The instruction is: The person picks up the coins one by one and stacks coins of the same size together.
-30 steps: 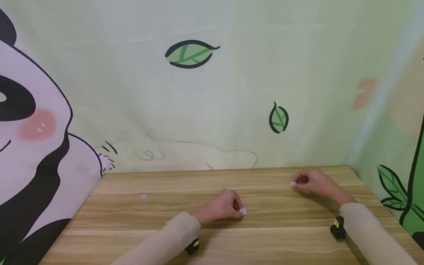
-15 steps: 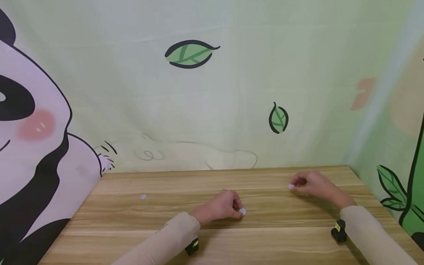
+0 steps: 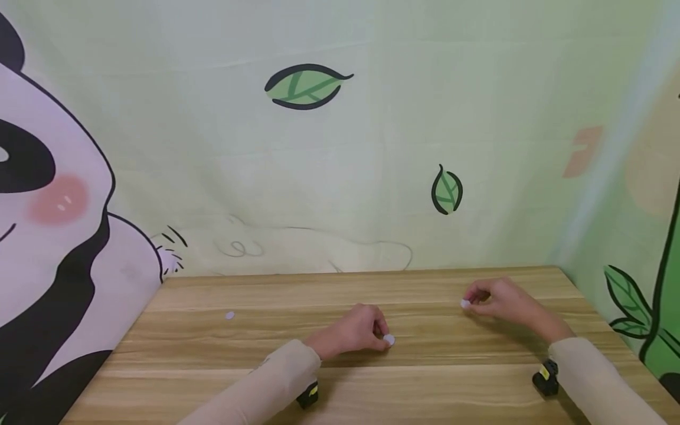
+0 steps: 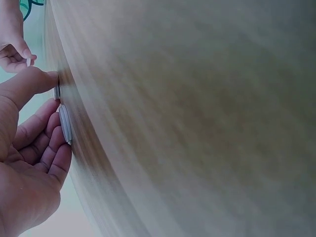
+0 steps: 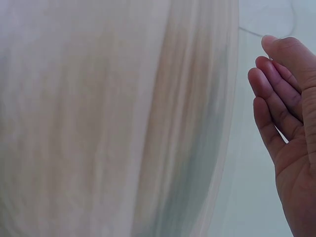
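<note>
My left hand (image 3: 353, 330) is low over the wooden table, pinching a small white disc (image 3: 389, 340) between thumb and fingertip. In the left wrist view, several thin white discs (image 4: 65, 124) lie close together against the other fingertips; whether these fingers hold them I cannot tell. Farther right and back, my right hand (image 3: 499, 298) pinches another small white disc (image 3: 465, 304) above the table. This disc is hidden behind the thumb in the right wrist view, where the fingers (image 5: 274, 94) are curved. Left of both hands, one white disc (image 3: 230, 316) lies flat on the wood.
The wooden table (image 3: 297, 295) reaches back to a pale green cloth wall (image 3: 372, 147) printed with leaves and a panda (image 3: 58, 200). Black wrist cameras (image 3: 546, 378) hang under both sleeves.
My right hand has moved slightly left and nearer with its disc. The left hand and the lone disc on the table stay in place.
</note>
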The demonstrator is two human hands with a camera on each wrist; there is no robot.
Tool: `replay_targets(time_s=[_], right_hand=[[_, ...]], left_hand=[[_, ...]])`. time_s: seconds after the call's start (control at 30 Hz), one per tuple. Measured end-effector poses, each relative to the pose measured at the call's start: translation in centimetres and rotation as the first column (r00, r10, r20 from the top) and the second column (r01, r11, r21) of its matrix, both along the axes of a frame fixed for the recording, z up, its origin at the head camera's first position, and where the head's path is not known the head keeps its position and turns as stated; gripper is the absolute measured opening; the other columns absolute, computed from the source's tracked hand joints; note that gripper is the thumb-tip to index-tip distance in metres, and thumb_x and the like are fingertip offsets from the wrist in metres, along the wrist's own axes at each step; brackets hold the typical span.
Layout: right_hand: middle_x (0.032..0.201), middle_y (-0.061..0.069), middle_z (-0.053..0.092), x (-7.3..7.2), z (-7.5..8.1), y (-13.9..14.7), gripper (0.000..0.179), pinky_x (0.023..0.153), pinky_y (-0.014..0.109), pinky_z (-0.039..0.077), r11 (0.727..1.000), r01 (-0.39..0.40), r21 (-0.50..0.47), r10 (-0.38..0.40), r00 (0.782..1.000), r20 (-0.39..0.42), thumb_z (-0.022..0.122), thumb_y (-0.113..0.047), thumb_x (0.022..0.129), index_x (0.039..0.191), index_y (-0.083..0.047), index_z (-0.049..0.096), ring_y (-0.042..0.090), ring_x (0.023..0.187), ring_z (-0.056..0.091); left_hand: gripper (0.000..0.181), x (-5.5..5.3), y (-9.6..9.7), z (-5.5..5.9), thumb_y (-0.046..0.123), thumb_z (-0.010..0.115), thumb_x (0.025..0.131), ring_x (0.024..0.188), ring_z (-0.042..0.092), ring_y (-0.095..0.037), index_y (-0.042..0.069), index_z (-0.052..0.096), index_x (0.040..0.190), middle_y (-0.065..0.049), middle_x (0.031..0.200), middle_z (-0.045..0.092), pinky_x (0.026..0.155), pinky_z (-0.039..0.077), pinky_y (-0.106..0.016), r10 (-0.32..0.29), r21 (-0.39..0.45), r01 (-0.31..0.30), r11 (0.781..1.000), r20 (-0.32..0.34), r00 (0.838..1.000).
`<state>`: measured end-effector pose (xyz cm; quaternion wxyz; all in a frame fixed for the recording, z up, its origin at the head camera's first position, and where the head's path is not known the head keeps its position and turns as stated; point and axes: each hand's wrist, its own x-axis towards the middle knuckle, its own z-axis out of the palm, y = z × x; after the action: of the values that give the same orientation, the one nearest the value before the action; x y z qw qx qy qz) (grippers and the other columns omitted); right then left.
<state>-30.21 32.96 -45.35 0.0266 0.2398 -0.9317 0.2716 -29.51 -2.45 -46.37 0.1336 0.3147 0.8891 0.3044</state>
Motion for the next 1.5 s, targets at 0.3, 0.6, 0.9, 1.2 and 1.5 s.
replay_targets(time_s=[0.3,0.6,0.9,1.2,1.5], right_hand=[[0.085,-0.012,0.07,0.6,0.2,-1.2,0.013,0.071,0.027,0.055,0.997,-0.07,-0.023,0.07,0.997,-0.014,0.079,-0.025,0.091,0.094,-0.014,0.073,0.002,0.079,0.063],[0.087,-0.01,0.071,1.0,0.5,-2.2,0.013,0.071,0.025,0.055,0.995,-0.093,-0.037,0.094,0.995,0.03,0.081,-0.021,0.088,0.095,-0.013,0.072,0.003,0.079,0.063],[0.085,-0.011,0.07,1.2,0.7,-3.0,0.013,0.069,0.026,0.056,0.99,-0.135,-0.034,0.136,0.991,0.02,0.082,-0.018,0.087,0.093,-0.013,0.072,0.003,0.079,0.063],[0.085,-0.013,0.068,1.2,0.4,-4.4,0.008,0.07,0.025,0.055,0.98,-0.2,-0.014,0.2,0.979,0.036,0.08,-0.02,0.089,0.091,-0.017,0.073,0.002,0.078,0.061],[0.085,-0.013,0.068,1.4,-0.2,-6.0,0.01,0.071,0.025,0.055,0.968,-0.251,-0.017,0.252,0.966,0.052,0.077,-0.026,0.092,0.092,-0.017,0.073,0.001,0.078,0.061]], left_hand=[[0.016,0.1,0.0,0.2,0.014,0.087,0.08,0.072,0.053,-0.002,0.01,0.072,0.083,0.008,0.078,0.063,0.068,0.047,-0.018,-0.006,-0.003,0.006,1.0,-0.005,1.0],[0.016,0.2,-0.1,0.2,0.015,0.087,0.081,0.072,0.053,-0.002,0.01,0.072,0.083,0.009,0.077,0.063,0.068,0.047,-0.018,-0.001,-0.005,0.001,1.0,0.003,1.0],[0.016,0.1,-0.1,0.1,0.016,0.087,0.081,0.073,0.052,-0.002,0.011,0.072,0.083,0.009,0.077,0.062,0.068,0.046,-0.018,0.002,-0.007,-0.002,1.0,0.003,1.0],[0.015,-0.1,0.0,-0.1,0.016,0.086,0.081,0.073,0.052,-0.003,0.01,0.072,0.084,0.008,0.077,0.062,0.068,0.046,-0.019,0.0,-0.005,0.0,1.0,-0.004,1.0],[0.014,0.0,-0.1,-0.1,0.017,0.085,0.083,0.072,0.051,-0.002,0.011,0.073,0.084,0.01,0.076,0.062,0.068,0.047,-0.018,-0.004,-0.007,0.004,1.0,-0.017,1.0]])
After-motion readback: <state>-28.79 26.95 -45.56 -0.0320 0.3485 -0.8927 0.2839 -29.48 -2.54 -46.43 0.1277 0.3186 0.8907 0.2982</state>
